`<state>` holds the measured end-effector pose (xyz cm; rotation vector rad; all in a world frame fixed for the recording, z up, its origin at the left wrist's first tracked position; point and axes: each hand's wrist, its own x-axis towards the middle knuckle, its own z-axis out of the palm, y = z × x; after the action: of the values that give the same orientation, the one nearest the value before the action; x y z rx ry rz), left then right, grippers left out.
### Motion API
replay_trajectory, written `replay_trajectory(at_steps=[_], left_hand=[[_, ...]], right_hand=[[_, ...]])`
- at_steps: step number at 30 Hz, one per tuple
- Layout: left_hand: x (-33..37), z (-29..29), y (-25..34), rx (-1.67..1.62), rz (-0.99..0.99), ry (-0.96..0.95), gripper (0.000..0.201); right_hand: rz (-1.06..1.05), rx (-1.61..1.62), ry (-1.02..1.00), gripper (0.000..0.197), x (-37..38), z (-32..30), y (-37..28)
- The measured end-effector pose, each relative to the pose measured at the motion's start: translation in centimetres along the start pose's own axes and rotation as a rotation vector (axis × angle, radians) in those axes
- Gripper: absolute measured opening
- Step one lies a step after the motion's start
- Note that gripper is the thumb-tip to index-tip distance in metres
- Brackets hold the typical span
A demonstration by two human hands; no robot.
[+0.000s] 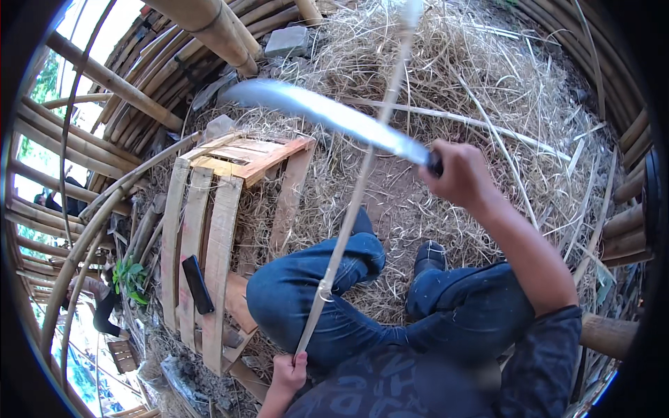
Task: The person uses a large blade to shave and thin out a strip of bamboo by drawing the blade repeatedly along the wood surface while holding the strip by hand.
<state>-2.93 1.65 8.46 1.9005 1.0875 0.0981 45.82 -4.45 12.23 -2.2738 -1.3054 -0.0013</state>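
Note:
My right hand [463, 174] is closed round the dark handle of a machete [306, 104], raised in front of me with its long, broad blade reaching toward the upper left. The blade looks bright and slightly blurred. Low in the view, my left hand [287, 373] grips the lower end of a long, thin bamboo strip [359, 184]. That strip slants up past my bent left knee to the top edge, and the blade and strip cross in the picture; whether they touch I cannot tell.
A slatted wooden crate [226, 258] stands left of my legs, with a black phone [198, 284] on it. Pale shavings [446, 56] heap across the ground ahead. Bamboo poles [202, 28] form the walls. Beyond the left wall, another person [104, 299] is partly visible.

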Motion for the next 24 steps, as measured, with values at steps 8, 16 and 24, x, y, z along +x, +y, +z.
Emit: replay_trajectory(at_steps=[8,16,24], left_hand=[[0.7,-0.6,-0.3,-0.229,-0.108,-0.120,0.050],[1.3,-1.1,-0.9,-0.305,-0.183,-0.168,0.040],[1.2,-0.8,0.0,-0.436,-0.240,-0.192,0.038]], right_hand=[[-0.616,-0.111,0.011,0.020,0.7,3.5,-4.3],[0.276,-0.232,0.124,0.015,7.0,-2.5,5.6],[-0.050,0.075,0.123,0.014,3.3,-4.2,-1.6]])
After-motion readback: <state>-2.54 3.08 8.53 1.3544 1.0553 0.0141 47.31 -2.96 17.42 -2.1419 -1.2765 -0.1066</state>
